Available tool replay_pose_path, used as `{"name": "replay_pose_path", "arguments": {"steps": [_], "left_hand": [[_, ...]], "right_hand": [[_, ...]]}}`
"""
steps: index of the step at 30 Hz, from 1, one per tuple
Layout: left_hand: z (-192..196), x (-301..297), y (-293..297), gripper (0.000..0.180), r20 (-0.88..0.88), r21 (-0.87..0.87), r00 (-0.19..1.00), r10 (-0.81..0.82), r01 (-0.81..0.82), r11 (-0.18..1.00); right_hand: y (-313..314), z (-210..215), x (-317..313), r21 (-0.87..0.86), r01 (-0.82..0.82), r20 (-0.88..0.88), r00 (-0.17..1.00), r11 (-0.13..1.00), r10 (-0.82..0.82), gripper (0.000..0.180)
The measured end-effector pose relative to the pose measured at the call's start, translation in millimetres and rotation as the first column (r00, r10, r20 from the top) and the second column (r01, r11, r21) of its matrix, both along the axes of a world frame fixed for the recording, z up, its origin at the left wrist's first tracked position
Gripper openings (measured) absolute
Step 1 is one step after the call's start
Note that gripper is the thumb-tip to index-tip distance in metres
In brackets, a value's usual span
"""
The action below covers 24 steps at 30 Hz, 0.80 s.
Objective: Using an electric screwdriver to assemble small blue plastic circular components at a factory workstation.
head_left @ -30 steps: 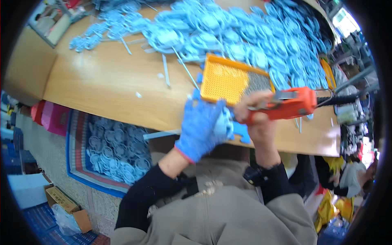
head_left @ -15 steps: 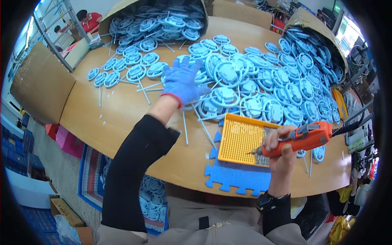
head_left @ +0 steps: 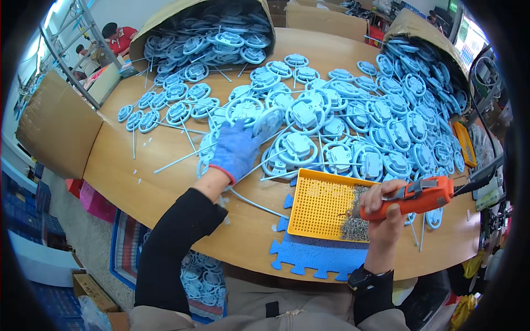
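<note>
My left hand (head_left: 236, 151), in a blue glove, is closed at the near edge of a heap of light blue plastic parts (head_left: 306, 115). Between its thumb and fingers a light blue ring-shaped part (head_left: 269, 122) stands tilted; the fingertips are partly hidden. Each part looks like a ring with a hub and a thin stick. My bare right hand (head_left: 383, 212) grips an orange electric screwdriver (head_left: 424, 194), its tip pointing left above a yellow perforated tray (head_left: 312, 212). Small metal screws (head_left: 355, 225) lie at the tray's right side.
The tray rests on a blue foam mat (head_left: 317, 258) at the table's near edge. Two tipped cardboard boxes, at the back left (head_left: 144, 33) and back right (head_left: 436, 36), spill more parts. A black cable (head_left: 480, 179) trails from the screwdriver. Other people sit far left.
My left hand has drawn nearer and its spread fingers have closed around a part, now tilted up. The screwdriver has shifted slightly right and down, and the view has moved a little.
</note>
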<state>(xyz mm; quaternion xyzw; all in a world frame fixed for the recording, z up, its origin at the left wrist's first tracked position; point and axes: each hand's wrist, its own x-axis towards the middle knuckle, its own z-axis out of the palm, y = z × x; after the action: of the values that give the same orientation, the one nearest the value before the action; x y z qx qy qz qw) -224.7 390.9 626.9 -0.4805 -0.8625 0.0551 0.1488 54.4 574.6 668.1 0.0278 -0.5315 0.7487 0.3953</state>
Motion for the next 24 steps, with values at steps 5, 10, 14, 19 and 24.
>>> {"name": "replay_pose_path", "arguments": {"steps": [5, 10, 14, 19, 24], "left_hand": [[-25.5, 15.3, -48.7, 0.047, -0.116, 0.014, 0.992, -0.049, 0.051, 0.999], [-39.0, 32.2, -97.4, 0.046, -0.094, 0.383, 0.983, -0.156, 0.18, 0.906], [28.5, 99.4, -96.1, 0.043, 0.009, 0.455, 0.989, -0.148, 0.128, 0.881], [6.2, 200.0, -107.4, 0.028, -0.024, 0.303, 0.968, -0.251, 0.246, 0.921], [-40.9, 245.7, -121.7, 0.025, 0.105, 0.233, 0.945, -0.31, 0.279, 0.932]], "right_hand": [[4.9, -1.4, 10.5, -0.039, -0.045, 0.025, 0.999, 0.998, 0.046, 0.048], [1.4, -1.6, 1.1, -0.049, -0.125, 0.145, 0.981, 0.991, 0.131, 0.045], [10.9, -12.8, -9.9, -0.004, -0.037, 0.197, 0.98, 0.999, 0.037, 0.03], [11.1, -26.4, -25.0, -0.052, 0.079, 0.035, 0.996, 0.996, -0.078, 0.026], [14.6, -26.2, -32.9, 0.012, 0.216, 0.007, 0.976, 0.976, -0.216, 0.025]]}}
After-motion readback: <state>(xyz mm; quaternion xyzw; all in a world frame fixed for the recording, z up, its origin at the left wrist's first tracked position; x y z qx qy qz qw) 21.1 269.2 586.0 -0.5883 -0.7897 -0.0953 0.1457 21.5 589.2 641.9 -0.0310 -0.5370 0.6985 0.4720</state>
